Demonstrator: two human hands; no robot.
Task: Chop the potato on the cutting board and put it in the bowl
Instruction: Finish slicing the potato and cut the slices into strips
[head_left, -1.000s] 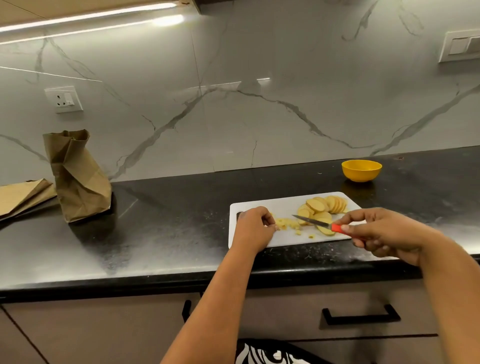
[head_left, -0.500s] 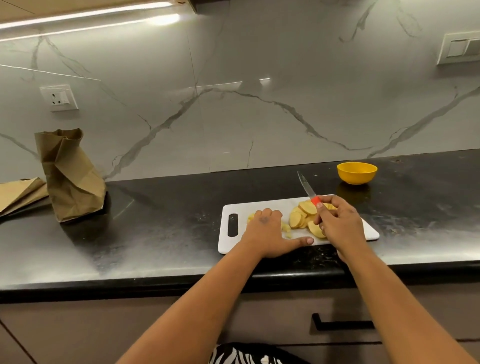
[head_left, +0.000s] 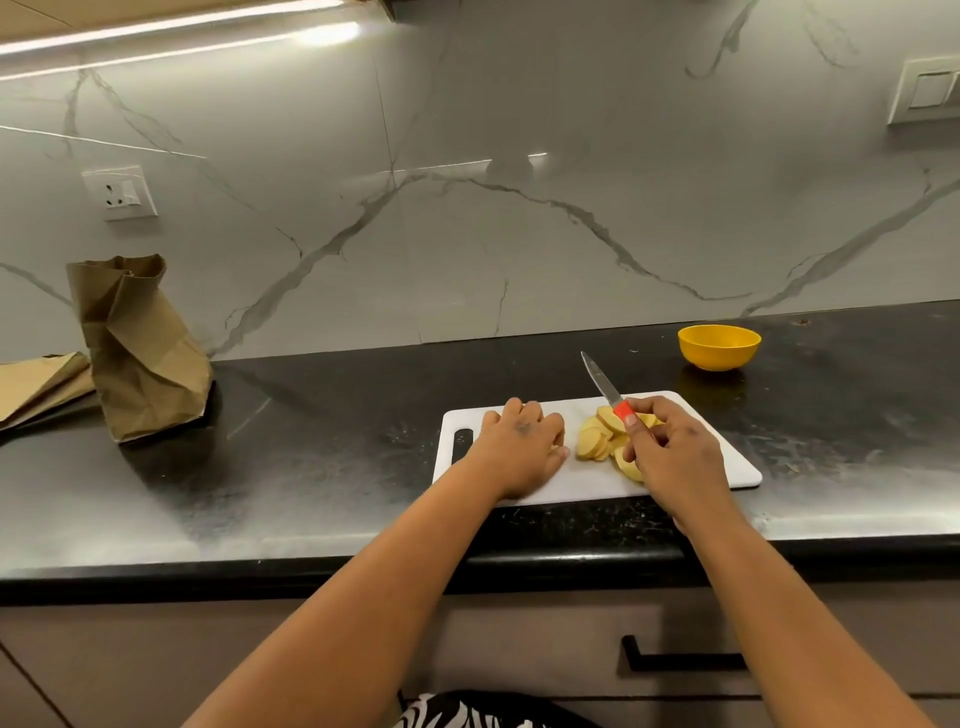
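Observation:
A white cutting board (head_left: 727, 467) lies on the black counter with yellow potato slices (head_left: 595, 441) piled in its middle. My right hand (head_left: 675, 457) grips a knife (head_left: 602, 382) by its red handle, blade pointing up and away, and covers part of the slices. My left hand (head_left: 519, 447) rests on the board just left of the slices, fingers curled down over small potato pieces that are mostly hidden. A yellow bowl (head_left: 719, 347) stands behind the board to the right; no potato shows over its rim.
A crumpled brown paper bag (head_left: 135, 353) stands at the far left of the counter, with a flat paper bag (head_left: 36, 384) beside it. The marble wall rises behind. A drawer handle (head_left: 680, 660) sits below the counter edge.
My right hand swung the knife from lying across the slices to pointing up and away, and came over the slices. My left hand shifted slightly on the board and its thumb tucked in.

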